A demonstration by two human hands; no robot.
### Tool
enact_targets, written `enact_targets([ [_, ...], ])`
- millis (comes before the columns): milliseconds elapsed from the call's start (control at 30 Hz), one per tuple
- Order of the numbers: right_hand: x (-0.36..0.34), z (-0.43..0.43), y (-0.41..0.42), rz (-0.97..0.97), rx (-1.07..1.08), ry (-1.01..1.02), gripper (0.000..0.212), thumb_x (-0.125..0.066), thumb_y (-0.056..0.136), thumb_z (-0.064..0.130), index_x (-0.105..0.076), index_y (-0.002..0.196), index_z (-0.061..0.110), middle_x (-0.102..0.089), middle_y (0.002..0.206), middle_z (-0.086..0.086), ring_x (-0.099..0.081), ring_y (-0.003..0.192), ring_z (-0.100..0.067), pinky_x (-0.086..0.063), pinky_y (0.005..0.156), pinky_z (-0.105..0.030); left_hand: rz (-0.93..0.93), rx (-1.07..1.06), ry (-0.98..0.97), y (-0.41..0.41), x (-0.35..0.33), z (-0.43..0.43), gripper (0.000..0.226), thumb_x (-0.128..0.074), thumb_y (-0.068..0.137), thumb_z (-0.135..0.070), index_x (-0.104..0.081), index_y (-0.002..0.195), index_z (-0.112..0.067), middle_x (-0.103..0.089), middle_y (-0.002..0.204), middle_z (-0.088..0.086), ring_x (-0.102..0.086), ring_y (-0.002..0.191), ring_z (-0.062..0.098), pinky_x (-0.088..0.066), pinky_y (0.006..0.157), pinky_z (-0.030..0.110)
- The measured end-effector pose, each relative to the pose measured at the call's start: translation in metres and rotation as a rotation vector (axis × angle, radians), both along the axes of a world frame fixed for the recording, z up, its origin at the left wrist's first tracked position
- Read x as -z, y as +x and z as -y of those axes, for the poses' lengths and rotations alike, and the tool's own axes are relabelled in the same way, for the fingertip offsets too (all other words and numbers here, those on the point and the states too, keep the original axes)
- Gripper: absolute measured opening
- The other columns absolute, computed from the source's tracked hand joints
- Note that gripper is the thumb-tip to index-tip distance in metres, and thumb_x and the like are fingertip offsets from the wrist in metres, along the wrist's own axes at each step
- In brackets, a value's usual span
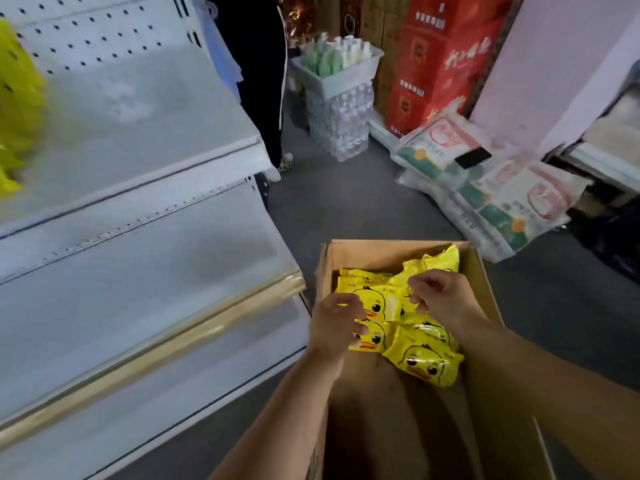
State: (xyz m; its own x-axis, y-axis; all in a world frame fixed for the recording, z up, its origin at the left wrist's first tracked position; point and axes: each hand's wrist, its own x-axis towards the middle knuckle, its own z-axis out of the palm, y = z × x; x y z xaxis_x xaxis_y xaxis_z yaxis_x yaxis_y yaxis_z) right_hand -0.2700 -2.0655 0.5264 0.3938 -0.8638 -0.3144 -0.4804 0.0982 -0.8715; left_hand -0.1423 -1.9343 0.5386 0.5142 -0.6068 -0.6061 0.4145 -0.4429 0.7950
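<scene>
An open cardboard box (485,306) stands on the floor at the lower right. Inside lie several yellow packets printed with a duck face (422,362). My left hand (334,327) reaches into the box from the left, fingers curled round the edge of a yellow packet (372,337). My right hand (446,299) is over the middle of the pile, its fingers curled and pinching another yellow packet (398,296). Both forearms come in from the bottom edge.
White metal shelves (138,237) rise in tiers on the left, with yellow packs (17,109) at the far left. Ahead stand a person's dark-trousered leg (266,98), a bin of bottles (343,64) on bottled-water cases, red cartons (440,64) and stacked sacks (485,188). Grey floor lies between.
</scene>
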Motion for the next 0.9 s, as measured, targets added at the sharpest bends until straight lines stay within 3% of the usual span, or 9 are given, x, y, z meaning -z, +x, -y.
enact_targets([
  [67,0.028,0.011,-0.017,-0.087,0.004,0.010,0.011,-0.061,0.091,0.008,-0.070,0.095,0.005,-0.067,0.073,-0.003,-0.060,0.059,-0.010,-0.051,0.051,-0.022,0.024,-0.002,0.053,-0.005,0.026,0.011,0.005,-0.058,0.094,-0.010,-0.061,0.095,-0.015,-0.065,0.079,0.004,-0.057,0.052,0.011,-0.040,0.043,0.017],
  [133,0.048,0.022,-0.028,-0.223,-0.047,-0.044,0.013,-0.062,0.089,0.009,-0.071,0.098,0.012,-0.068,0.082,0.005,-0.064,0.075,-0.015,-0.057,0.072,-0.034,0.116,0.029,0.091,-0.007,0.055,0.025,0.007,-0.059,0.093,-0.012,-0.063,0.094,-0.017,-0.067,0.090,0.004,-0.063,0.066,0.015,-0.048,0.048,0.022],
  [200,0.059,0.033,-0.032,-0.402,-0.156,-0.149,0.019,-0.062,0.090,0.013,-0.068,0.106,0.022,-0.067,0.101,0.005,-0.064,0.095,-0.019,-0.054,0.084,-0.037,0.266,0.125,0.141,-0.005,0.082,0.041,0.012,-0.060,0.093,-0.017,-0.065,0.104,-0.019,-0.069,0.104,0.003,-0.068,0.087,0.020,-0.058,0.070,0.035],
  [267,0.066,0.047,-0.030,-0.597,-0.270,-0.349,0.031,-0.059,0.090,0.015,-0.061,0.119,0.026,-0.058,0.122,0.002,-0.053,0.115,-0.020,-0.047,0.090,-0.036,0.410,0.232,0.179,0.000,0.105,0.058,0.024,-0.061,0.092,-0.019,-0.064,0.116,-0.017,-0.067,0.118,0.001,-0.064,0.104,0.019,-0.053,0.090,0.038],
  [367,0.072,0.072,-0.022,-0.747,-0.327,-0.698,0.053,-0.059,0.086,0.014,-0.044,0.135,0.026,-0.039,0.138,-0.003,-0.033,0.129,-0.025,-0.032,0.104,-0.041,0.579,0.389,0.208,0.012,0.131,0.083,0.040,-0.059,0.094,-0.019,-0.054,0.133,-0.018,-0.056,0.139,0.001,-0.054,0.124,0.018,-0.044,0.103,0.033],
  [433,0.077,0.092,-0.017,-0.809,-0.324,-0.787,0.063,-0.061,0.081,0.013,-0.037,0.138,0.023,-0.035,0.140,-0.005,-0.029,0.131,-0.028,-0.026,0.109,-0.044,0.717,0.531,0.249,0.020,0.147,0.098,0.051,-0.058,0.095,-0.020,-0.043,0.143,-0.020,-0.045,0.148,-0.002,-0.044,0.134,0.017,-0.038,0.106,0.032],
  [667,0.094,0.126,-0.015,-1.001,-0.528,-0.831,0.056,-0.060,0.085,0.021,-0.037,0.137,0.022,-0.044,0.136,-0.005,-0.040,0.127,-0.028,-0.027,0.110,-0.048,1.145,0.923,0.502,0.027,0.187,0.132,0.070,-0.067,0.089,-0.034,-0.031,0.148,-0.023,-0.040,0.148,0.000,-0.034,0.141,0.017,-0.021,0.119,0.046],
  [800,0.093,0.131,-0.018,-1.022,-0.572,-0.907,0.047,-0.059,0.088,0.029,-0.044,0.132,0.020,-0.046,0.132,-0.004,-0.039,0.125,-0.027,-0.030,0.102,-0.042,1.508,1.037,0.569,0.023,0.189,0.139,0.064,-0.070,0.083,-0.047,-0.043,0.136,-0.024,-0.050,0.133,-0.001,-0.043,0.128,0.021,-0.030,0.105,0.041],
  [900,0.091,0.133,-0.022,-1.016,-0.649,-0.939,0.037,-0.056,0.090,0.033,-0.052,0.125,0.024,-0.051,0.127,-0.002,-0.039,0.124,-0.026,-0.028,0.100,-0.040,1.577,1.071,0.568,0.024,0.188,0.144,0.066,-0.071,0.080,-0.052,-0.044,0.133,-0.022,-0.051,0.131,-0.001,-0.044,0.125,0.021,-0.032,0.101,0.038],
])
